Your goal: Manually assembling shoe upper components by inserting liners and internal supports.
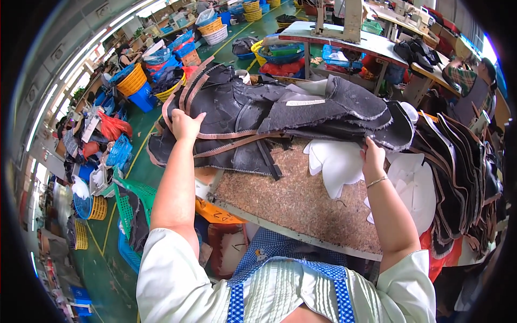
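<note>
Across the far side of the speckled worktable (291, 194) lies a pile of black fabric pieces (231, 107) with pinkish-brown zigzag-stitched edges. My left hand (186, 125) grips the stitched edge at the pile's left part, thumb held out to the side. On the right, my right hand (372, 156) has its fingers closed on the near edge of a dark grey fleecy piece (318, 110) lying over the black ones. White cut-out pieces (336, 164) rest on the table beneath and beside my right hand, with more white pieces (412, 183) by my right forearm.
A thick stack of black edged pieces (458, 172) hangs at the table's right. A green basket (129, 207) stands left of the table. Sewing tables (344, 37) lie beyond, and a person in a checked shirt (463, 75) sits at the far right. Yellow baskets (132, 79) line the left.
</note>
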### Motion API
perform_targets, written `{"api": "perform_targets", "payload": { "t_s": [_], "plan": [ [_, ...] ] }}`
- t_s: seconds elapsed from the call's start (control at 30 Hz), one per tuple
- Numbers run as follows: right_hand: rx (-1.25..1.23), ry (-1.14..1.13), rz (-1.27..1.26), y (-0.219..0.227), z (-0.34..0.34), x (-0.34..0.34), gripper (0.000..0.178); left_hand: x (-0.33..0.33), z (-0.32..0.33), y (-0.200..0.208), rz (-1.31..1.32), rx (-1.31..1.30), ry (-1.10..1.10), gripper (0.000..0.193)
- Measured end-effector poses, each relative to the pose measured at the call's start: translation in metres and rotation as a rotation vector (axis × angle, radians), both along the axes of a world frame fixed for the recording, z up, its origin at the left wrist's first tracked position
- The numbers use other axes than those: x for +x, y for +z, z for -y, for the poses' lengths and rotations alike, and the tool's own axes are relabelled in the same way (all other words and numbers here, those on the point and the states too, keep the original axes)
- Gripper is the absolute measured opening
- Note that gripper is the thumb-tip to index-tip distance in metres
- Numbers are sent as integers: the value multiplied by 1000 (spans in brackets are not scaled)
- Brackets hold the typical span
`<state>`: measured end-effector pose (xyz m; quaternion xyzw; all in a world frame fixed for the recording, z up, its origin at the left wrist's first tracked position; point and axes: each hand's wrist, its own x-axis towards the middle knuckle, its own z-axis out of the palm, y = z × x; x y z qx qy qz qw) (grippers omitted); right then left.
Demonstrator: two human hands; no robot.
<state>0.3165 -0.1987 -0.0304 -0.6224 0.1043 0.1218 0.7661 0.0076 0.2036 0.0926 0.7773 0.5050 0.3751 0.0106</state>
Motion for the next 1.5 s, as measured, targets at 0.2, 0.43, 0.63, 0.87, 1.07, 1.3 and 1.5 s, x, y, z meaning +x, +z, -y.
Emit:
{"api": "perform_targets", "payload": {
  "t_s": [0.2, 0.43, 0.63, 0.87, 1.07, 1.3, 1.5],
  "plan": [
    [-732, 403, 1165, 6, 17, -85, 46, -47, -8, 30, 583, -859, -632, 37],
    [-565, 679, 1321, 71, 10, -153, 92, -118, 199, 150, 549, -631, -961, 55],
    [-96, 1114, 1433, 102, -26, -239, 129, -171, 243, 123, 914, -649, -1183, 62],
    [801, 1925, -170, 48, 13, -279, 109, -167, 221, 67, 937, -878, -1286, 62],
    [494, 1086, -283, 93, 80, -222, 65, -138, 177, 26, 967, -1034, -1316, 62],
    [-830, 606, 360, 52, 192, -152, 62, -91, 187, -90, 133, -925, -796, 65],
    [-1517, -110, 1010, 27, 251, -85, 57, -40, 280, -52, 47, 81, -825, 55]
  ]
}}
